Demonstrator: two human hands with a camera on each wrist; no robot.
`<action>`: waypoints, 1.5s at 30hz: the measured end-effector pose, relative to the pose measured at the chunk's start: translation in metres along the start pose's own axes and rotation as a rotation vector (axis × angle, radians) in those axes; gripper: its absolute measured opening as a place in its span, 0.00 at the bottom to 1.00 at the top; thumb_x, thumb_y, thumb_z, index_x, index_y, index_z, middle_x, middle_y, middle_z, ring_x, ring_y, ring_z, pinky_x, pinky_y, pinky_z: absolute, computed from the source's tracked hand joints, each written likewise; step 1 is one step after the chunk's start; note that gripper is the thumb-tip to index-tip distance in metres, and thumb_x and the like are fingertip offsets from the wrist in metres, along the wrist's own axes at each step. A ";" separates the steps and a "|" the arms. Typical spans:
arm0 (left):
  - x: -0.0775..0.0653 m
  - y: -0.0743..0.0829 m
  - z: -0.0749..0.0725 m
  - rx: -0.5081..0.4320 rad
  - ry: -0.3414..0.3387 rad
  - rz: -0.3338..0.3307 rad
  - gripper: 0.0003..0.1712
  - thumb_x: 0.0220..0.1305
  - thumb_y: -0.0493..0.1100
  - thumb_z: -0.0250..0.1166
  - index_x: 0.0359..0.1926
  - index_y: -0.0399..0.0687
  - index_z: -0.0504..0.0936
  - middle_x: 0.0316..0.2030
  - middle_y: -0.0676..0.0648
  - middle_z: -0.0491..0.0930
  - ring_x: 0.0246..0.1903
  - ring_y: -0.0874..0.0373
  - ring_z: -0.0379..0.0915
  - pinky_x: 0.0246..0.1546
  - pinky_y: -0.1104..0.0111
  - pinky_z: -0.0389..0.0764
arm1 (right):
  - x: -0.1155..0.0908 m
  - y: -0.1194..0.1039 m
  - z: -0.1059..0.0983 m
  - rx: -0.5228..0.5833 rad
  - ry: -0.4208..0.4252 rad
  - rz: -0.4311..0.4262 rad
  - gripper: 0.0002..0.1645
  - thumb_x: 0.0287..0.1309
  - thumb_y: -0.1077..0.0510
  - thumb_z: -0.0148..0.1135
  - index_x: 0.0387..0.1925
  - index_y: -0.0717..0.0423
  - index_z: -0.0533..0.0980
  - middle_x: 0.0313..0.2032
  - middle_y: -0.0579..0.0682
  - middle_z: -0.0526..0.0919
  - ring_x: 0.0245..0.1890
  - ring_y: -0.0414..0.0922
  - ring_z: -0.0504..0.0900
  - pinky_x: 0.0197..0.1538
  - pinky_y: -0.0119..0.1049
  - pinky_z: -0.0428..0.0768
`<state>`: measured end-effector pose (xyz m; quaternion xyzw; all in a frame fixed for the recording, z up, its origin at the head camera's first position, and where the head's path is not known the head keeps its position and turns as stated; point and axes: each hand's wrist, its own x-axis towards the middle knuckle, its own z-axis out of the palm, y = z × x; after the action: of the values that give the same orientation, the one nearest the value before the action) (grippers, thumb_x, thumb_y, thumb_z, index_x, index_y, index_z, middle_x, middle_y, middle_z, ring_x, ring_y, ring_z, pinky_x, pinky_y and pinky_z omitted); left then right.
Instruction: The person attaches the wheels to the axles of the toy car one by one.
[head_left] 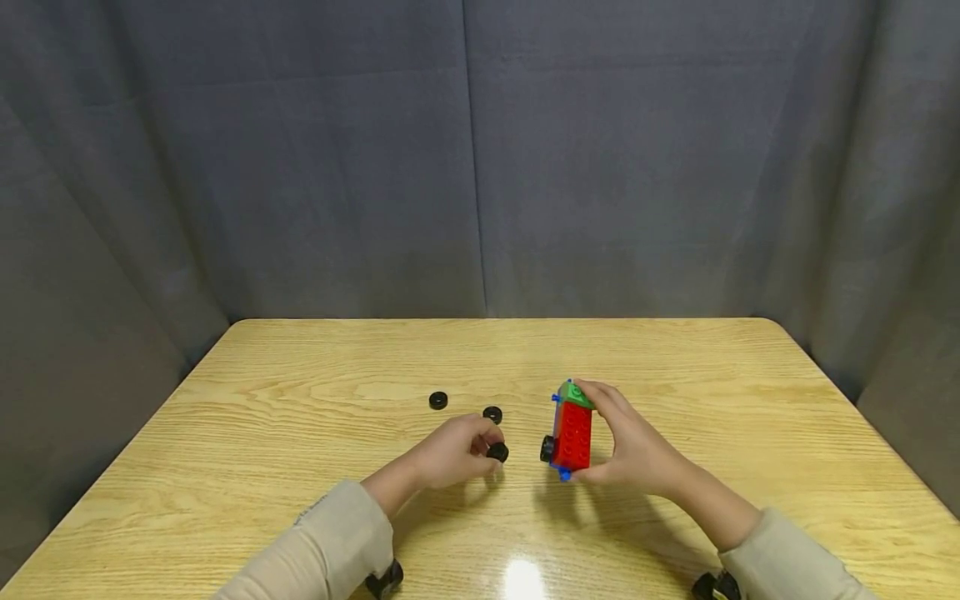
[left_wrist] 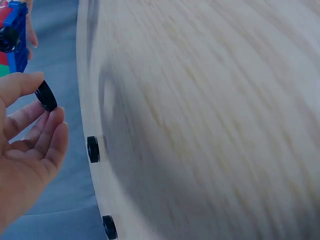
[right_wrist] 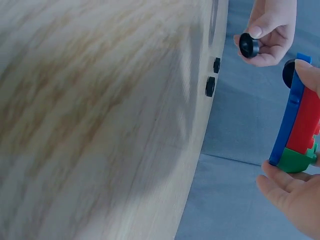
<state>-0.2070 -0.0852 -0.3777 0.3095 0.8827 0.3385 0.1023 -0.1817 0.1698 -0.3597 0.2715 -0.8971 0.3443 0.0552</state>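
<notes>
Sleeves: my two light beige sleeves (head_left: 341,533) come in from the near edge, with dark wrist gear (head_left: 386,579) partly showing beneath.
Glare: a bright reflection (head_left: 523,579) lies on the wood between my forearms.
Left grip (head_left: 453,452): thumb and fingertips pinch one black wheel (head_left: 497,452), raised off the wood.
Right grip (head_left: 633,454): pinching a brick-built vehicle (head_left: 574,437) end to end, thumb at the near end, fingers at the green end.
Vehicle: held above the wood, right of my pinched wheel and apart from it; red studded body, green far end, blue base turned towards my left side.
Fitted wheel (head_left: 548,449): black, on the base near my thumb.
Bare stub (head_left: 556,397): blue, at the green end.
Loose wheels: one (head_left: 492,414) just beyond my left fingers, another (head_left: 438,400) farther left, both lying flat.
Counter (head_left: 225,467): pale wood grain, rounded far corners.
Curtain (head_left: 480,167): grey-blue, hanging behind.
</notes>
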 end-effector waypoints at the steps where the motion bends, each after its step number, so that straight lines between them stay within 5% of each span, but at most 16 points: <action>1: 0.000 0.001 0.000 -0.008 0.006 0.001 0.14 0.52 0.41 0.62 0.41 0.44 0.74 0.35 0.53 0.71 0.34 0.61 0.68 0.34 0.73 0.71 | 0.000 0.000 0.000 0.002 0.001 -0.001 0.63 0.24 0.50 0.76 0.64 0.50 0.49 0.59 0.55 0.54 0.56 0.55 0.59 0.47 0.55 0.66; 13: 0.003 0.004 -0.002 -0.121 0.049 0.000 0.12 0.53 0.40 0.62 0.40 0.42 0.74 0.34 0.53 0.72 0.33 0.61 0.69 0.34 0.72 0.72 | 0.000 0.000 0.001 -0.001 -0.006 -0.015 0.63 0.24 0.48 0.75 0.63 0.51 0.49 0.59 0.54 0.54 0.57 0.55 0.57 0.48 0.55 0.66; 33: 0.011 0.014 -0.003 -0.146 0.128 -0.013 0.18 0.56 0.43 0.60 0.47 0.42 0.73 0.41 0.51 0.72 0.38 0.60 0.69 0.39 0.70 0.71 | -0.001 -0.002 0.000 -0.015 0.002 -0.035 0.63 0.24 0.46 0.75 0.63 0.52 0.50 0.59 0.53 0.56 0.55 0.53 0.60 0.48 0.53 0.66; 45: 0.020 0.017 0.000 -0.218 0.175 0.006 0.14 0.55 0.39 0.60 0.44 0.42 0.74 0.36 0.52 0.73 0.37 0.60 0.70 0.38 0.72 0.71 | -0.002 -0.004 0.002 -0.016 -0.016 -0.036 0.63 0.24 0.45 0.75 0.63 0.51 0.49 0.59 0.53 0.56 0.56 0.54 0.59 0.48 0.53 0.66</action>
<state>-0.2147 -0.0630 -0.3653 0.2686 0.8453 0.4583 0.0571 -0.1780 0.1667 -0.3590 0.2900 -0.8952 0.3338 0.0562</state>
